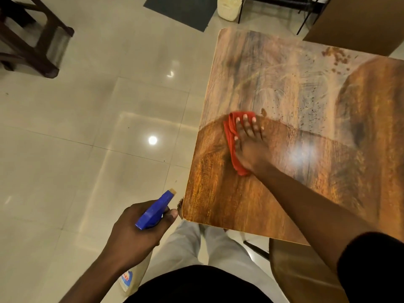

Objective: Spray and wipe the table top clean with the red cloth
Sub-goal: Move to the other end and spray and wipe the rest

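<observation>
On the head camera, your right hand (249,138) lies flat on the red cloth (231,136), fingers straight and slightly spread, pressing it onto the table top (306,171) close to the table's left edge. The cloth is bunched under your palm and shows out to the left of the hand. Beyond the cloth the wood looks hazy and streaked with dark specks; nearer you it is glossy. A patch of brown spots (336,56) sits at the far right of the top. Your left hand (135,230) is off the table, left of its near corner, fingers curled round the neck of the spray bottle (153,213), whose blue head points far and right. Pale floor tiles (87,127) lie below, with a dark wooden stool (32,40) at far left
</observation>
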Demonstrator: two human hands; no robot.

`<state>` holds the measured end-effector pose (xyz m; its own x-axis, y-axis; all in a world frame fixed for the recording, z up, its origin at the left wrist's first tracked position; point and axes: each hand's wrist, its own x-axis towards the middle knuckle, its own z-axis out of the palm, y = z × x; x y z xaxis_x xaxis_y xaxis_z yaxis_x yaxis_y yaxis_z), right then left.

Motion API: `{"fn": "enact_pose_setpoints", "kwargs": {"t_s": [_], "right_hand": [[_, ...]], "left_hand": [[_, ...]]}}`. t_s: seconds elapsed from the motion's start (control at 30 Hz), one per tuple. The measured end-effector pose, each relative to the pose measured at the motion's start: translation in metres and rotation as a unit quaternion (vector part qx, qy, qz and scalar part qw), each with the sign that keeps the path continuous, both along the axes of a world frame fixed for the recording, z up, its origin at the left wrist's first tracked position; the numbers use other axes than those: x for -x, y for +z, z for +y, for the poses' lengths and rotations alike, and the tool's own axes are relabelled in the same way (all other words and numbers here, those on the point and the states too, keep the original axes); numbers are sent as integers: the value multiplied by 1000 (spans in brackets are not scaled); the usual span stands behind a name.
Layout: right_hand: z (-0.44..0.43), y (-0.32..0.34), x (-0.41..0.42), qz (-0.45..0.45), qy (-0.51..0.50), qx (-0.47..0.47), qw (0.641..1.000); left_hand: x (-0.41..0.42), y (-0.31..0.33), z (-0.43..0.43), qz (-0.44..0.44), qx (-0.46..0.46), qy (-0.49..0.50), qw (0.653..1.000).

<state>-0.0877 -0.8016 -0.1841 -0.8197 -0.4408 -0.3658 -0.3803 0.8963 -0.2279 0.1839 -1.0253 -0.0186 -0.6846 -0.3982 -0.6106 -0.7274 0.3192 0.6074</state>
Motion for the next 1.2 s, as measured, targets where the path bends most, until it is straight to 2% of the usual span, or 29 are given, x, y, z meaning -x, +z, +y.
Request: {"fn": "enact_pose_setpoints", "kwargs": {"t_s": [0.07,0.13,0.3,0.47,0.6,0.67,0.77,0.87,0.93,1.07,1.2], "right_hand": [[-33,2,15,-19,-32,5,999],[-56,3,15,-22,-21,-2,1000],[-75,4,-48,-38,157,12,987],[-40,-15,-154,-48,334,24,941],[23,-24,-174,-19,354,40,934],[59,-24,-163,20,318,39,947],[116,-21,-131,55,210,11,976],[171,-16,-91,42,59,-30,997],[205,-14,-60,27,-65,-35,997],[267,-4,15,7,-302,-23,953],[297,0,98,17,-470,4,883]], "left_hand": [[1,1,-1,5,4,3,1000],[3,2,-3,10,6,6,1000],[13,3,-8,9,-8,11,1000],[32,2,-13,16,-1,1,1000],[57,-4,-10,22,1,-8,1000],[72,-4,-6,26,3,-11,1000],[101,-5,5,37,0,-12,999],[134,-7,21,51,3,-31,998],[157,-7,35,69,7,-45,997],[206,1,67,114,-34,-51,992],[251,2,102,121,-58,-59,989]]}}
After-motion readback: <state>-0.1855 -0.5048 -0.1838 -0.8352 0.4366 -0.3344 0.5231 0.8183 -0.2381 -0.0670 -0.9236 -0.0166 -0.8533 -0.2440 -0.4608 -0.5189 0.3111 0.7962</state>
